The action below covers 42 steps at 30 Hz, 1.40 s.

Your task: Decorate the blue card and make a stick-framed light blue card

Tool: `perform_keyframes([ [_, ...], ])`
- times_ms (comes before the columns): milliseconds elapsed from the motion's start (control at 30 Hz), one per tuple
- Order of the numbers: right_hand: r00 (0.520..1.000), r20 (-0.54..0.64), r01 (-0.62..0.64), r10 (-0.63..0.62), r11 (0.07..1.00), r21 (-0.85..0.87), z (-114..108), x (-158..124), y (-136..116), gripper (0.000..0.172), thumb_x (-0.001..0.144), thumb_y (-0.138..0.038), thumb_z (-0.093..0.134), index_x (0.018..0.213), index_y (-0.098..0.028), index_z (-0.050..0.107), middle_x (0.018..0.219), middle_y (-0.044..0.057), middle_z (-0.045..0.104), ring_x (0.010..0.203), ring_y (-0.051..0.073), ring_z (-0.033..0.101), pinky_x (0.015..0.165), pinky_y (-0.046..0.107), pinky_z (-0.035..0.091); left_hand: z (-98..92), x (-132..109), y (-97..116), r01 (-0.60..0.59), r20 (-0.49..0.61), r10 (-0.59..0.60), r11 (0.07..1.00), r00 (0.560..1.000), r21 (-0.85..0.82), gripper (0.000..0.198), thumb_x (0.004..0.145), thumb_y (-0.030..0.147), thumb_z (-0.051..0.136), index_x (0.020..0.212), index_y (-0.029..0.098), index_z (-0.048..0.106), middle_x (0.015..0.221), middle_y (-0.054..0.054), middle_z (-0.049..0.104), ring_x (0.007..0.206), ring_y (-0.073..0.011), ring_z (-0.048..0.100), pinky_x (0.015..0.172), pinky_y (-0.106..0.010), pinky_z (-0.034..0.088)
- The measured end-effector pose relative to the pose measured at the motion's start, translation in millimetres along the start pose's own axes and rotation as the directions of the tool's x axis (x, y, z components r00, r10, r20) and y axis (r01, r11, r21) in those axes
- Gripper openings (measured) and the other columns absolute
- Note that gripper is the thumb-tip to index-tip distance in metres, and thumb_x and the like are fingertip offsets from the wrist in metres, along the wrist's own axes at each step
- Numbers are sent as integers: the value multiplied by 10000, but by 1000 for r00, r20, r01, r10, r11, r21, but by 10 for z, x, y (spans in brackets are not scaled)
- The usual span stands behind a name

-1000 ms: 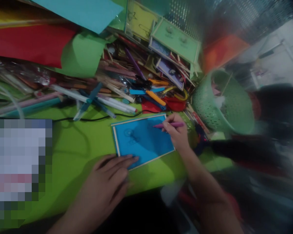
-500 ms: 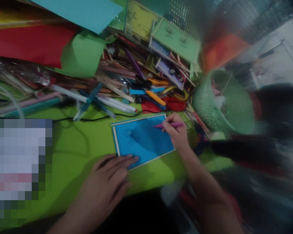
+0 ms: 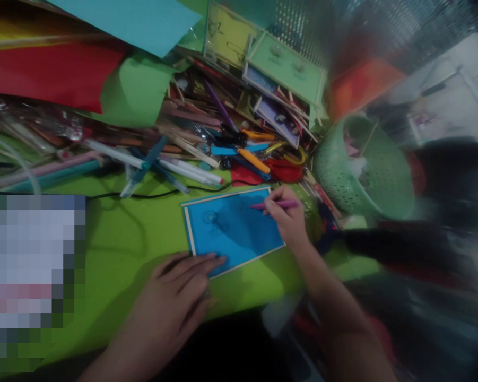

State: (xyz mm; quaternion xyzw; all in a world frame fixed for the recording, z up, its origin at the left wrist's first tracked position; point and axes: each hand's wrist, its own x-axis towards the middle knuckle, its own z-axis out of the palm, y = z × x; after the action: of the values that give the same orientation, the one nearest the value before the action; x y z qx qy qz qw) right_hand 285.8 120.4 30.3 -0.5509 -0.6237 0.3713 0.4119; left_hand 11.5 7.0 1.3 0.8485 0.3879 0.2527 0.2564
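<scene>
A blue card [image 3: 239, 239] edged with pale sticks lies on the green tabletop [image 3: 115, 233]. A small dark drawing shows on its left half. My right hand [image 3: 288, 217] is closed around a purple pen [image 3: 258, 205], its tip over the card's right half; whether the tip touches the surface I cannot tell. My left hand [image 3: 183, 286] lies with fingers stretched out across the card's lower left corner. The shadow of my right hand darkens the middle of the card.
Pens, sticks and cutters with orange parts [image 3: 254, 161] crowd the back. Framed cards [image 3: 288, 69] are stacked beyond them. A green perforated basket [image 3: 330, 170] stands at the right. Red paper [image 3: 48, 74] and blue paper [image 3: 143, 24] lie back left. A black cable [image 3: 151, 196] crosses behind the card.
</scene>
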Motion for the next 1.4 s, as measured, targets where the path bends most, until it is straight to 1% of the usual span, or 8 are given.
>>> perform_keyframes([
  [233,1000,-29,-8,7,1000,-14,-5,-1,17,93,874,-258,638,790,-243,600,683,-41,582,636,138,547,616,276,433,-5,-9,4,13,13,-13,1000,1000,5,212,1016,233,534,1194,277,641,1440,-2,712,1279,-219,672,1098,-446,438],
  [400,1000,-9,-9,9,1000,-1,2,0,13,98,881,-269,638,792,-240,610,679,-35,605,646,142,570,617,277,440,0,-7,5,10,1,-10,1000,1000,8,156,1027,254,528,1116,275,654,1441,7,711,1279,-217,669,1101,-440,431],
  [700,1000,-25,-15,16,1000,4,1,5,10,97,866,-254,630,778,-242,590,688,-42,562,636,136,533,608,273,439,4,-13,3,18,14,-18,1000,1000,11,259,1025,248,519,1245,282,652,1432,-9,717,1286,-220,671,1103,-435,455],
  [933,1000,-11,-12,12,1000,13,-6,0,13,92,872,-247,636,790,-239,595,687,-43,578,641,134,549,612,270,437,11,-25,-9,33,28,-33,999,999,-9,189,1021,259,517,1109,271,684,1421,-14,722,1283,-233,673,1119,-452,466],
  [1033,1000,1,-12,12,1000,4,-14,-1,18,86,887,-258,638,808,-240,609,692,-37,594,651,141,561,618,280,437,-6,-26,-5,32,39,-32,999,999,-10,210,1013,238,524,1161,276,667,1441,-16,711,1293,-236,670,1118,-463,468],
  [1200,1000,-11,-20,20,1000,-5,-19,-1,41,81,877,-255,629,805,-244,593,711,-35,570,651,142,545,622,289,428,-7,-22,-2,50,42,-49,999,998,-22,342,1007,244,532,1335,305,608,1435,-12,715,1284,-240,681,1110,-465,479],
  [1300,1000,-9,-27,27,1000,3,-16,-1,56,92,882,-257,633,802,-244,588,708,-36,567,648,144,546,620,290,426,-2,-23,0,49,45,-48,999,998,-20,306,1008,251,532,1294,303,626,1438,-11,713,1291,-242,676,1110,-467,473],
  [1400,999,-12,-30,30,1000,-1,-13,1,53,94,879,-266,639,803,-243,590,696,-37,573,642,145,547,617,290,423,-7,-17,7,46,40,-45,999,998,-20,211,1014,252,524,1171,288,661,1429,-10,718,1289,-238,676,1110,-466,465],
])
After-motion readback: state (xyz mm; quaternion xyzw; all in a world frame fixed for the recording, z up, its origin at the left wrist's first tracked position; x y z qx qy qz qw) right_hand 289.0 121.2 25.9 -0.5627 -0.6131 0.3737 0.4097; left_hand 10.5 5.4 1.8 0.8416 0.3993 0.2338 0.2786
